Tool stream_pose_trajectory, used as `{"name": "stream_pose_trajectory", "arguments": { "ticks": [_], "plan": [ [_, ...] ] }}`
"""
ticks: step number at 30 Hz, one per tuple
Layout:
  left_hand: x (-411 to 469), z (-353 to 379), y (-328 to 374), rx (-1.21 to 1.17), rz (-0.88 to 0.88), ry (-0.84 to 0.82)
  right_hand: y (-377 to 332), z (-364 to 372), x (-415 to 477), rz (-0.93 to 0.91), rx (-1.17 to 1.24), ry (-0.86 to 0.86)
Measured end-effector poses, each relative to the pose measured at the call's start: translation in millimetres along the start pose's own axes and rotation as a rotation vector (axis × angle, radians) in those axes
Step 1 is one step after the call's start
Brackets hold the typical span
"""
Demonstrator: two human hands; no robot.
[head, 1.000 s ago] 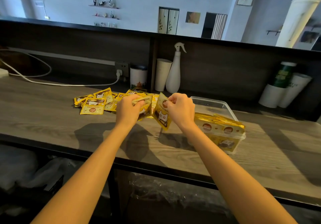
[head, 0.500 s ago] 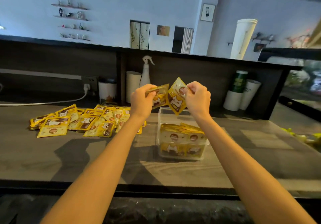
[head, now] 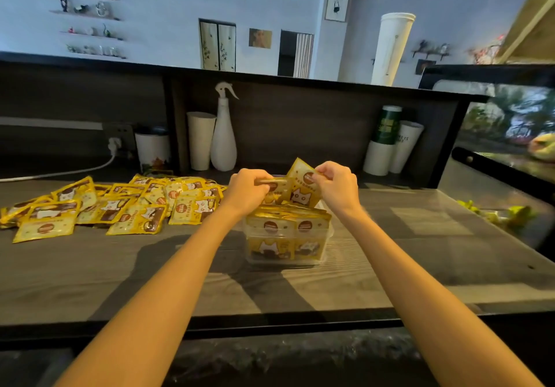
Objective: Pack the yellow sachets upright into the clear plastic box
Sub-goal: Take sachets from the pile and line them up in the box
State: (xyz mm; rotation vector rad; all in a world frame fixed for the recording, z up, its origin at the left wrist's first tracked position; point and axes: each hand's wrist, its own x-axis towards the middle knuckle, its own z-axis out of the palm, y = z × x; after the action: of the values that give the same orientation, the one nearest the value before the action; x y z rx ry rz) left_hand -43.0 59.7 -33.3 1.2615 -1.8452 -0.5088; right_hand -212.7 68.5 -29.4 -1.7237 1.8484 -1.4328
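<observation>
A clear plastic box [head: 329, 236] stands on the wooden counter, with several yellow sachets upright in its front half. My left hand [head: 249, 190] grips a small bunch of yellow sachets [head: 277, 187] just above the box's back part. My right hand [head: 338, 187] pinches the top corner of another yellow sachet [head: 303, 188], tilted and low over the box beside the left hand's bunch. A loose pile of yellow sachets [head: 120, 206] lies flat on the counter to the left of the box.
Behind the box stand a white spray bottle [head: 223, 134], a white paper cup [head: 200, 139] and a printed cup [head: 152, 151]. Stacked cups [head: 390, 140] stand at the back right. A white cable [head: 60, 173] runs along the back left. A glass case [head: 510, 134] borders the right.
Both hands have come down from above the box with their sachets and now hold them low over its back part. The view has shifted slightly.
</observation>
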Motion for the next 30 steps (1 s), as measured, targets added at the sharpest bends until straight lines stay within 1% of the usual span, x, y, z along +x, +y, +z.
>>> {"name": "stream_pose_trajectory", "arguments": {
  "ticks": [7, 13, 17, 21, 26, 28, 30],
  "plan": [
    [-2, 4, -6, -0.041, -0.097, -0.081, 8, 1, -5, 0.015, -0.020, -0.141],
    [0, 7, -11, 0.077, -0.147, -0.147, 11, 2, -4, 0.014, -0.058, -0.231],
    [6, 6, -12, 0.221, -0.136, -0.224, 11, 3, -2, 0.023, -0.093, -0.268],
    [8, 4, -9, 0.205, -0.125, -0.237, 11, 3, -2, 0.017, -0.112, -0.333],
    [6, 5, -5, 0.351, -0.067, -0.278, 9, 1, -1, 0.014, -0.099, -0.368],
    [6, 5, -7, 0.379, -0.065, -0.279, 8, 1, -2, 0.018, -0.116, -0.410],
    [5, 5, -8, 0.356, -0.100, -0.257, 7, 1, -3, 0.024, -0.117, -0.433]
  ]
}}
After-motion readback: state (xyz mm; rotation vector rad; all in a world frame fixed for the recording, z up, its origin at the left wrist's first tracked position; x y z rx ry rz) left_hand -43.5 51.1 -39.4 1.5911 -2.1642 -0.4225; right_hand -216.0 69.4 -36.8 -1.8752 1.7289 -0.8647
